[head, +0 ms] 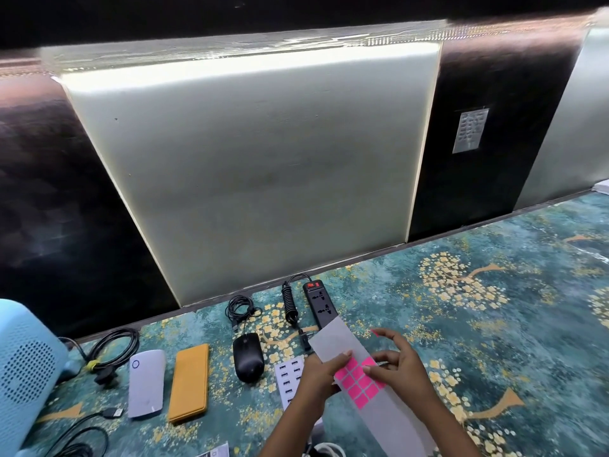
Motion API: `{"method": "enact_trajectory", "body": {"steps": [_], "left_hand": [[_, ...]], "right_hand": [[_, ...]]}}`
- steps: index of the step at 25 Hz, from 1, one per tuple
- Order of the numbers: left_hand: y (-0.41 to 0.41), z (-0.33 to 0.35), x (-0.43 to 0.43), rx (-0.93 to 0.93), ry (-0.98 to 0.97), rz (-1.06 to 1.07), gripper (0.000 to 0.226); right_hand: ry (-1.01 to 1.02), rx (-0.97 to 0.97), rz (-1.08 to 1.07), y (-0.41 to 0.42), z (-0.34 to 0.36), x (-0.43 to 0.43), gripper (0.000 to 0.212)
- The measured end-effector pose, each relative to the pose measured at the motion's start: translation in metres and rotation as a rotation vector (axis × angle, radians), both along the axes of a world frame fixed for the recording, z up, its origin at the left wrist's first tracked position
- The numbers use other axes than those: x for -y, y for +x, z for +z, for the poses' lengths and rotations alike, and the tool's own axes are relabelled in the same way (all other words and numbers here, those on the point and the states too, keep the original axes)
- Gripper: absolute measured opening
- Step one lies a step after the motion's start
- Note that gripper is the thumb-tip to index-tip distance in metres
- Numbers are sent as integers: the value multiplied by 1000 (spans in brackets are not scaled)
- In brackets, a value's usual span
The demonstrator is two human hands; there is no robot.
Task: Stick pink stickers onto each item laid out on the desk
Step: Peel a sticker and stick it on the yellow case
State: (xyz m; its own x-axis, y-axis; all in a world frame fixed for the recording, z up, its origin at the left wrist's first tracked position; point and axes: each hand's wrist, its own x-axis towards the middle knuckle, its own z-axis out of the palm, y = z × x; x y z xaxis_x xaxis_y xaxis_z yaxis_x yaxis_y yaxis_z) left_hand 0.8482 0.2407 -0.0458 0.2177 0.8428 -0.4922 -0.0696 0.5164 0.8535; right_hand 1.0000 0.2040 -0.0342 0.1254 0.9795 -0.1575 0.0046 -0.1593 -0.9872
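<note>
Green patterned surface (pixel 494 324): left hand (pixel 316 374) pinches sticker sheet (pixel 333 341); right hand (pixel 402 361) spread, pink sticker (pixel 374 332) on fingertip; black mouse (pixel 247 357) left of hands.

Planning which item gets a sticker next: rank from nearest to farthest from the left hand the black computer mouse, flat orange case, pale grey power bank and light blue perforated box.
1. Black computer mouse, just left of the left hand.
2. Flat orange case, further left.
3. Pale grey power bank, beside the case.
4. Light blue perforated box, far left.
</note>
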Motion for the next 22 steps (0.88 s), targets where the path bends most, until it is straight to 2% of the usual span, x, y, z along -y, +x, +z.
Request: {"method": "enact_trajectory", "body": {"steps": [2, 5, 8, 11, 14, 16, 18, 22], "left_hand": [[1, 2, -2, -48, -3, 32, 7], [-7, 0, -7, -116, -9, 137, 5], [-18, -2, -8, -110, -27, 194, 7], [-26, -5, -7, -122, -36, 213, 7], [-37, -8, -7, -132, -30, 223, 8], [-47, -9, -4, -152, 1, 229, 7], [-62, -9, -1, -176, 63, 267, 7], [-108, -6, 7, -193, 157, 386, 7]], "right_hand": [[-37, -6, -155, 9, -9, -4, 55], [-160, 3, -400, 28, -31, -6, 59], [-248, 162, -511, 34, -51, -2, 65], [-272, 348, -495, 27, -60, 2, 66], [-216, 639, -398, 22, -64, 3, 63], [-170, 752, -375, 16, -60, 5, 59], [-103, 722, -370, 2, -52, 5, 56], [-54, 471, -324, -50, -34, -3, 50]]}}
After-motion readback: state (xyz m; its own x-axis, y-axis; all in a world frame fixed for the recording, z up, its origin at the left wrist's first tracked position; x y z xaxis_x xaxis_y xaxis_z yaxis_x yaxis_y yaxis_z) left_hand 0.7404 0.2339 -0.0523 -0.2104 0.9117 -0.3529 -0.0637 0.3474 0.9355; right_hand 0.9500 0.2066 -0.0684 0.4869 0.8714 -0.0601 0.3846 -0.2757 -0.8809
